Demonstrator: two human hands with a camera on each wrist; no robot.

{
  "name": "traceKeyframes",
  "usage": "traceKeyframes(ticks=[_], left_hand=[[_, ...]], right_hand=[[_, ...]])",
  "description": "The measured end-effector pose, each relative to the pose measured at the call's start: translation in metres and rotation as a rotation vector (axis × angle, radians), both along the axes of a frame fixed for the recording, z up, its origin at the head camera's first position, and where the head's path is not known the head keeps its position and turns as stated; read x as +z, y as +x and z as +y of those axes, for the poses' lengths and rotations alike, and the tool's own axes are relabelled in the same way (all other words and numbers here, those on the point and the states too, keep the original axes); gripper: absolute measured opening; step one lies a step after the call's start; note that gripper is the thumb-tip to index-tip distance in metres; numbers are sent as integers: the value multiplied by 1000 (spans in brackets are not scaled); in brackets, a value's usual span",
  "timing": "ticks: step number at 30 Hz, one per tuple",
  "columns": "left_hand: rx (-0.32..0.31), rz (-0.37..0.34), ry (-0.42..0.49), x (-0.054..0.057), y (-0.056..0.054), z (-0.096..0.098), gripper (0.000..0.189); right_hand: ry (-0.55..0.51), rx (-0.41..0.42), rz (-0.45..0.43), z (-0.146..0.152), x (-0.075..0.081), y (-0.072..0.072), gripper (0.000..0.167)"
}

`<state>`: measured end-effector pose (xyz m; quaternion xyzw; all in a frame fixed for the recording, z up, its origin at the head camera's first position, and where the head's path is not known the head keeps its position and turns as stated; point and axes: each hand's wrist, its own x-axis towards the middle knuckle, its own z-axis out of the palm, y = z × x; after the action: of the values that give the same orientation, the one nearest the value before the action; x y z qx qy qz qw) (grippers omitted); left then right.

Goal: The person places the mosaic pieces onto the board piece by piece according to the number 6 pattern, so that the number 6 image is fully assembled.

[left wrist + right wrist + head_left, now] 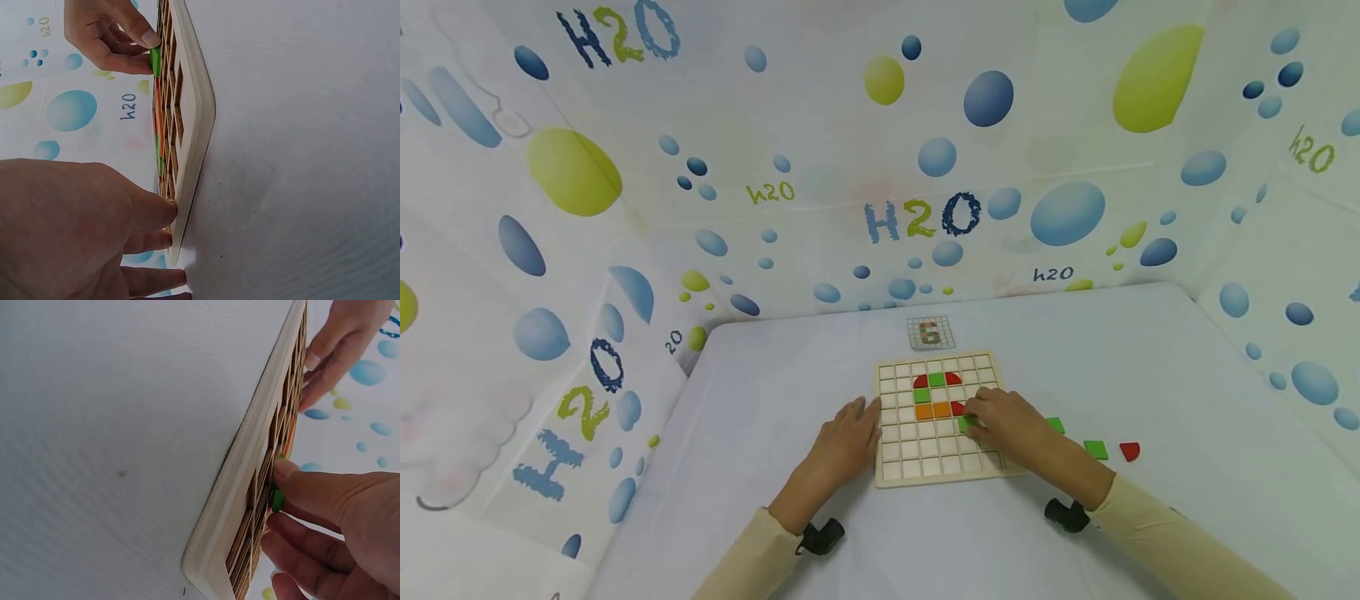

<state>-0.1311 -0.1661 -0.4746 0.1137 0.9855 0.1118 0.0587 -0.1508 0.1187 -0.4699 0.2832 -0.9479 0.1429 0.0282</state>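
Note:
A wooden grid board (910, 472) lies on the table, with red, green and orange tiles in some of its cells. My right hand (1003, 423) is over the board's right half, pinching a green tile (155, 61) between thumb and fingers. The tile is tilted, right at the cells just below a red quarter-round tile (957, 408). At the board's left edge rests my left hand (847, 437), its fingertips touching the rim and its fingers extended. Two orange tiles (932, 411) sit side by side in the middle row of the pattern.
Behind the board lies a small clear pattern card (930, 333) with a gridded coloured figure. To the right, on the white table (1150, 367), are loose tiles: a green one (1096, 450), a red quarter-round (1130, 452) and another green one (1056, 425) partly behind my right forearm.

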Motion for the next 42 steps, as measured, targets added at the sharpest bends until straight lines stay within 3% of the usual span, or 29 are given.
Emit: traceKeyframes(ticks=[32, 42], left_hand=[[-9, 14, 12, 0, 1, -1, 53], [-12, 4, 9, 3, 1, 0, 53]], right_hand=[[-30, -4, -30, -5, -3, 1, 31], [-36, -37, -36, 14, 8, -2, 32]])
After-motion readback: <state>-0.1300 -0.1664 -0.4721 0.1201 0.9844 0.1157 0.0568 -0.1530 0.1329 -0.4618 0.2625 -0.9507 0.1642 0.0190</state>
